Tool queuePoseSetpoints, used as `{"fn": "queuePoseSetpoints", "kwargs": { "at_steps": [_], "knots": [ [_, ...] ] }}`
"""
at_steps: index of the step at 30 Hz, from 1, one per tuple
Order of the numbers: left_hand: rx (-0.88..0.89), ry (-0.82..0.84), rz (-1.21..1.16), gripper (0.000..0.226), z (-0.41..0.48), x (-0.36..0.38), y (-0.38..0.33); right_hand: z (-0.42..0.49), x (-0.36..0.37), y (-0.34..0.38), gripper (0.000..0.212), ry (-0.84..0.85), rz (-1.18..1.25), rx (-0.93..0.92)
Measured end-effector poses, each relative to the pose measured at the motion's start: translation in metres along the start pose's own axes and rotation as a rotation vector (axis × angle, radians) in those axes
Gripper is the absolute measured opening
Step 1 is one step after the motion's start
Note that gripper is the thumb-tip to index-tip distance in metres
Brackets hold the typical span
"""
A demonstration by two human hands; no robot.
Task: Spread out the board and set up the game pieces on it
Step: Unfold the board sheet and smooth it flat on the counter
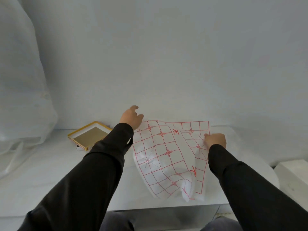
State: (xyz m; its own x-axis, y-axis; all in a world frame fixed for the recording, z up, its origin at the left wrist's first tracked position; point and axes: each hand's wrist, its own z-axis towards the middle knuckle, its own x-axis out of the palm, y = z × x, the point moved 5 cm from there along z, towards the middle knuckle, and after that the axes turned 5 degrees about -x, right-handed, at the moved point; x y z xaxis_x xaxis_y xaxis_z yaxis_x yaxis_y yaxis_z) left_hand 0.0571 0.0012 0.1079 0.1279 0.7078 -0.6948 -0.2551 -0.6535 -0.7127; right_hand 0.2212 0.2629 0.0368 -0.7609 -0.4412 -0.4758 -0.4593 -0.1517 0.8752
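A thin white board sheet (160,154) printed with a red grid and red characters lies partly unfolded and crumpled on the white table (50,180). Its right part is still folded over. My right hand (215,140) pinches that folded flap near the sheet's right edge. My left hand (132,118) hovers at the sheet's far left corner with fingers loosely spread, and whether it touches the sheet cannot be told. No game pieces are visible.
An open yellow-rimmed box (90,135) lies on the table to the left of the sheet, partly behind my left sleeve. A white block (293,177) sits at the right edge. White cloth hangs at the left (21,80). The table's front edge runs below the sheet.
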Motion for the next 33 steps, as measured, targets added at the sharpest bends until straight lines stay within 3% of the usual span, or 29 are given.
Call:
{"fn": "queuePoseSetpoints", "kwargs": {
  "at_steps": [3,7,9,12,15,17,20,23,27,33],
  "knots": [
    [-0.135,0.089,0.040,0.053,-0.005,0.038,0.035,0.002,0.006,-0.025,0.024,-0.015,-0.041,0.049],
    [-0.122,-0.088,0.221,0.054,-0.016,0.049,0.048,0.010,0.011,-0.040,0.022,-0.012,-0.093,0.048],
    [-0.110,-0.060,0.244,0.050,-0.021,0.054,0.042,0.016,0.014,-0.043,0.022,-0.015,-0.093,0.065],
    [-0.036,0.115,0.359,0.041,-0.027,0.069,0.016,0.020,0.020,-0.045,0.020,-0.005,-0.079,0.100],
    [0.099,0.433,0.568,0.044,-0.044,0.095,-0.011,0.021,0.027,-0.052,0.017,0.029,-0.017,0.144],
    [0.073,0.628,0.725,0.055,-0.057,0.116,-0.005,0.023,0.032,-0.060,0.020,0.050,0.026,0.176],
    [-0.067,0.744,0.769,0.063,-0.076,0.136,0.023,0.018,0.033,-0.069,0.024,0.065,0.096,0.210],
    [-0.171,0.666,0.661,0.075,-0.080,0.143,0.051,0.011,0.033,-0.073,0.022,0.107,0.103,0.222],
    [-0.082,0.616,0.814,0.088,-0.071,0.139,0.075,-0.005,0.036,-0.063,0.016,0.237,-0.055,0.038],
    [0.015,0.542,0.839,0.086,-0.059,0.132,0.096,-0.018,0.032,-0.065,0.034,0.070,-0.269,-0.091]
  ]
}}
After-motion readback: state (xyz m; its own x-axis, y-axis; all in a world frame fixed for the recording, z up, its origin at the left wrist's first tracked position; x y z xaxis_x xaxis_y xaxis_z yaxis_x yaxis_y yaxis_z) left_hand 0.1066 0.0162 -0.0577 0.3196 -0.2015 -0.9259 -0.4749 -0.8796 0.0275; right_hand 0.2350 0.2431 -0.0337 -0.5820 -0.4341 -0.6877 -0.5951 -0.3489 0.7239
